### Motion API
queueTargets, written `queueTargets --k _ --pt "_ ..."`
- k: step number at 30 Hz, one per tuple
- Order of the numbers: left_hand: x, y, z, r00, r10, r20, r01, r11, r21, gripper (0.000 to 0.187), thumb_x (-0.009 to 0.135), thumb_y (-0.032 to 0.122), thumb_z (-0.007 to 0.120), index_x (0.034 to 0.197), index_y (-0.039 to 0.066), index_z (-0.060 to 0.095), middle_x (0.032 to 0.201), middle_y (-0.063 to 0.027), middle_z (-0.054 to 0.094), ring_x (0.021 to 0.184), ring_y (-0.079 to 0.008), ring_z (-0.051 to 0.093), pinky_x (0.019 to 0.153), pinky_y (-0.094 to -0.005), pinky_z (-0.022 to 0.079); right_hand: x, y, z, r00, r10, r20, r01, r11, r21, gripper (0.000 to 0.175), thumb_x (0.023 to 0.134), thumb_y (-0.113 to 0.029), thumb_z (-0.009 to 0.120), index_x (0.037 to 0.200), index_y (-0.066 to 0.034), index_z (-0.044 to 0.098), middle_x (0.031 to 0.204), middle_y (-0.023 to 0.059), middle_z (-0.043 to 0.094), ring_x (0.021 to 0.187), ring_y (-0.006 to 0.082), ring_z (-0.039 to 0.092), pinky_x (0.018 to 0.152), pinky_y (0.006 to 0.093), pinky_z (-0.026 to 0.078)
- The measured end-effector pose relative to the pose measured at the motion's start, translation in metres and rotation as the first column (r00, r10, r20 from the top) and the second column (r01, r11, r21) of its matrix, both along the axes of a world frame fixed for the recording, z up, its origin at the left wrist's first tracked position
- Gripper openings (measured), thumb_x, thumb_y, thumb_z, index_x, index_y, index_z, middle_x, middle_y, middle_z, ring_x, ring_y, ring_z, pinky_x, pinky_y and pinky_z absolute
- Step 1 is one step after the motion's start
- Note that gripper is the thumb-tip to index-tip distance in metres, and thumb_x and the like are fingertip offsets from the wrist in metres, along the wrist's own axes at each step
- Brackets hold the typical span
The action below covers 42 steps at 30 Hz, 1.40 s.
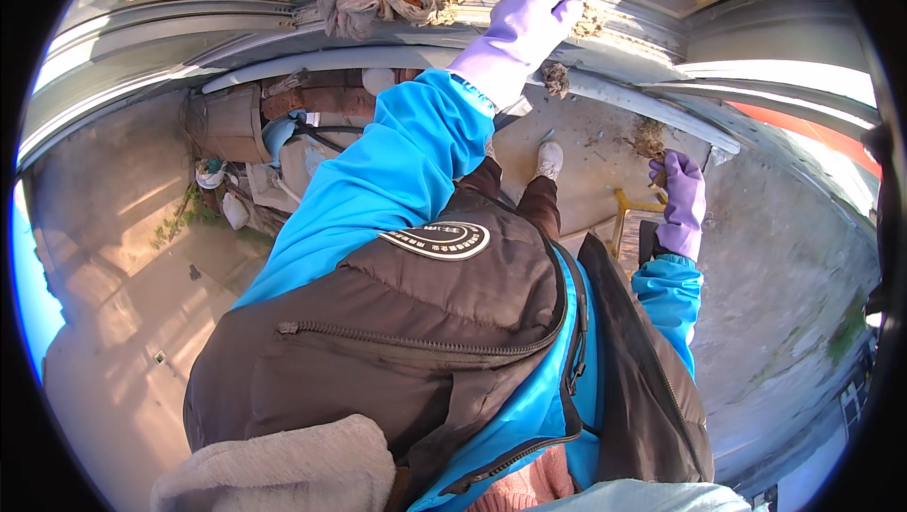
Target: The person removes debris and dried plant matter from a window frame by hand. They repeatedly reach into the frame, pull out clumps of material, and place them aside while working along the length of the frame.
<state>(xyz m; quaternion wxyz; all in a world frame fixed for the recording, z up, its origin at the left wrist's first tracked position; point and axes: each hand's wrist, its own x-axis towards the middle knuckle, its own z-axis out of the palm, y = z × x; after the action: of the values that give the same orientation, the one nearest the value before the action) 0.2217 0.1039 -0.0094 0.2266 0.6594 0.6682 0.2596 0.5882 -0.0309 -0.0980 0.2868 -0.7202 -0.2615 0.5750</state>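
Observation:
My left hand [528, 23], in a purple rubber glove, reaches up to the window sill track [631, 19]. Its fingers are closed around part of a crumbly brown clump of debris [588, 22]. Just left of it on the sill lies a bunched, dirty grey rag [379, 3] with an orange patch. Lower down on the right is my right hand [682, 193], also in a purple glove. It grips a brown, fibrous clump [648, 140] that hangs out past the fingers. Another small clump [556, 80] sits by the pale pipe [616, 90] below the sill.
A yellow metal frame [621, 228], perhaps a ladder or stool, stands below my right hand. Bricks [319, 101], a cardboard box [225, 122] and a black hose [333, 131] lie to the left under the window. Crumbs litter the concrete floor [588, 115] near my shoe [549, 160].

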Motion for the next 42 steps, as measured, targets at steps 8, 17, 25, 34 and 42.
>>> queueTargets --k 8,17,25,34,42 --pt "0.067 -0.025 0.018 0.906 -0.420 -0.053 0.375 0.855 -0.357 0.039 0.102 0.044 0.058 0.098 0.008 0.074 0.094 -0.0160 0.074 0.086 -0.0354 0.072 0.081 -0.0457 0.057 -0.001 -0.004 0.007 0.999 -0.029 -0.036 0.029 1.000 0.003 0.029 0.104 -0.021 0.067 0.120 0.0035 0.065 0.098 0.0177 0.077 0.084 0.0227 0.076 0.073 0.0324 0.061" --pt "0.071 -0.031 0.001 0.943 -0.320 0.094 0.329 0.845 -0.421 0.043 0.103 0.047 0.061 0.103 0.006 0.076 0.087 -0.0149 0.074 0.081 -0.0295 0.071 0.079 -0.0423 0.055 -0.006 0.000 0.028 0.994 -0.050 -0.093 0.053 0.998 0.029 0.034 0.104 -0.022 0.067 0.125 0.0049 0.063 0.109 0.0186 0.075 0.094 0.0264 0.077 0.085 0.0361 0.063" --pt "0.092 -0.051 0.002 0.897 -0.418 0.146 0.436 0.773 -0.462 0.045 0.104 0.049 0.058 0.107 0.008 0.074 0.079 -0.0104 0.071 0.071 -0.0249 0.067 0.070 -0.0379 0.054 -0.055 0.011 0.053 0.960 -0.069 -0.270 0.054 0.997 -0.061 0.033 0.104 -0.016 0.065 0.131 0.0022 0.061 0.114 0.0149 0.074 0.100 0.0274 0.076 0.086 0.0368 0.064" --pt "0.079 -0.074 -0.005 0.751 -0.660 -0.027 0.658 0.751 -0.056 0.031 0.091 0.037 0.069 0.075 0.010 0.071 0.071 -0.0126 0.066 0.072 -0.0344 0.066 0.070 -0.0479 0.053 -0.095 0.024 0.070 0.800 -0.082 -0.595 0.029 0.995 -0.099 0.040 0.102 -0.038 0.065 0.127 -0.0072 0.068 0.102 0.0037 0.073 0.082 0.0136 0.070 0.079 0.0292 0.059" --pt "0.045 -0.081 -0.002 0.712 -0.604 0.357 0.432 0.779 0.455 0.031 0.087 0.001 0.074 0.117 0.001 0.069 0.100 -0.0154 0.074 0.090 -0.0359 0.072 0.078 -0.0412 0.058 -0.093 0.052 0.050 0.795 -0.087 -0.600 0.135 0.990 0.035 0.023 0.102 -0.016 0.065 0.123 -0.0083 0.064 0.103 0.0084 0.073 0.081 0.0202 0.071 0.066 0.0313 0.057"
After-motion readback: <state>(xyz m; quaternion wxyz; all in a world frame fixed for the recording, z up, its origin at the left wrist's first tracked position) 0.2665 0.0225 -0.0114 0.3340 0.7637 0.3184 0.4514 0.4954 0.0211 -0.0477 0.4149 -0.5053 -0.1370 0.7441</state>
